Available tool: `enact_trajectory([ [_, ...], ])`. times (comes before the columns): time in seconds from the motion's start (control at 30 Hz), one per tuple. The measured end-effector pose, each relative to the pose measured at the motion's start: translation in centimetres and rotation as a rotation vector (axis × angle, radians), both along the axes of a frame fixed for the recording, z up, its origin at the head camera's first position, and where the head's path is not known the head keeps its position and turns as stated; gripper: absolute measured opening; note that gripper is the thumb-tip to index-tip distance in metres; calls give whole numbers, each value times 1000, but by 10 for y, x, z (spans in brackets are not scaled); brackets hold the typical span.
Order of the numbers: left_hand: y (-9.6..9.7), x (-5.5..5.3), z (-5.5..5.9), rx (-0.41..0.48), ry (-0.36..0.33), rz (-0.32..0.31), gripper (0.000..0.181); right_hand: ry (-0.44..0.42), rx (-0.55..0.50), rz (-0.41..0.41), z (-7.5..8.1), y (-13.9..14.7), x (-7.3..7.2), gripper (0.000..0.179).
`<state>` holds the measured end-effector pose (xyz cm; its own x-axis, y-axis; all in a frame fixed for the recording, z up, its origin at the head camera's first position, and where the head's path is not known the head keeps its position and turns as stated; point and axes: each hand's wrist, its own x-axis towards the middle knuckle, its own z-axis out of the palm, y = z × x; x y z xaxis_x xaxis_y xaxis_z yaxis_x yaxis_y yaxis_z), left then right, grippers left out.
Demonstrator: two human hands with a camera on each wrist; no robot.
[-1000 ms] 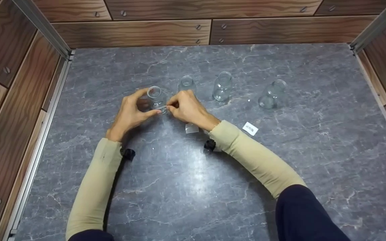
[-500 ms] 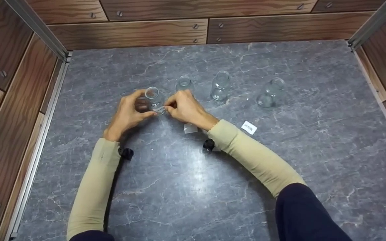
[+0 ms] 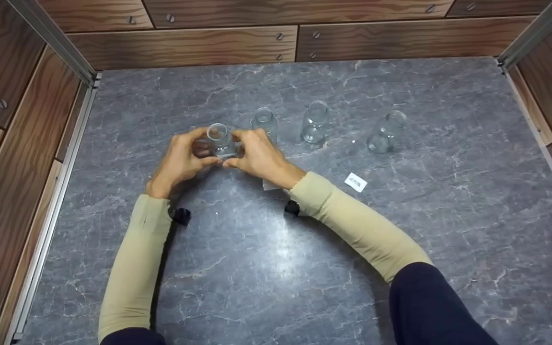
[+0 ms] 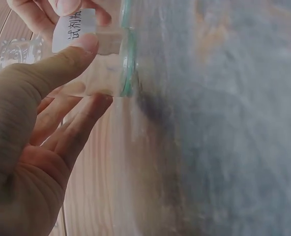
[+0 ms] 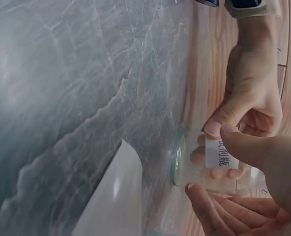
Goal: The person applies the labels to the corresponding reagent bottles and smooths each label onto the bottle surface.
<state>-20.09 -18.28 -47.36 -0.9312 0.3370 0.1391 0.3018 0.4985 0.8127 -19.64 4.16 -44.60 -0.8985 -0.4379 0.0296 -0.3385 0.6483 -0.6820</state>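
Right fingers moved round one vessel of four.

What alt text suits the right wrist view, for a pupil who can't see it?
Left hand and right hand hold a clear glass bottle, thumbs at the edge of its white label with black Chinese characters. A pale sheet lies on the grey marbled tabletop.

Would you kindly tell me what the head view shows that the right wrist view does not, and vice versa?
Only the head view shows the loose printed card and the rightmost glass vessel on the table. Only the right wrist view shows legible characters on the bottle label. Both show the left hand and right hand around the glass bottle, with wood-patterned panels beyond.
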Motion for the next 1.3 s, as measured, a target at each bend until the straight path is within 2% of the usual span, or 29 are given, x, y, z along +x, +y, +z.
enact_trajectory([
  [0.17, 0, -3, 1, 8, -17, -13, 60, 36, -4, -32, -2, -6, -2, 56],
  [0.4, 0, -7, 3, -1, -29, -29, 60, 87, 49, -64, -4, -9, -1, 56],
  [0.53, 1, -7, 5, -33, -26, -39, 60, 110, 58, -61, -4, -8, -2, 53],
  [0.67, 0, -8, 7, -34, -53, -57, 60, 119, 55, -49, -3, -5, -4, 50],
  [0.87, -3, -10, 8, -2, -120, -113, 59, 114, 73, -30, 0, 1, -8, 41],
  [1.07, -3, -11, 8, 23, -156, -136, 61, 56, 59, 2, 3, 5, -10, 26],
  [1.2, -2, -11, 9, 31, -172, -137, 62, 32, 95, 1, 4, 4, -8, 35],
  [1.3, -2, -11, 8, 37, -173, -142, 62, 73, 124, -19, 1, 0, -6, 49],
])
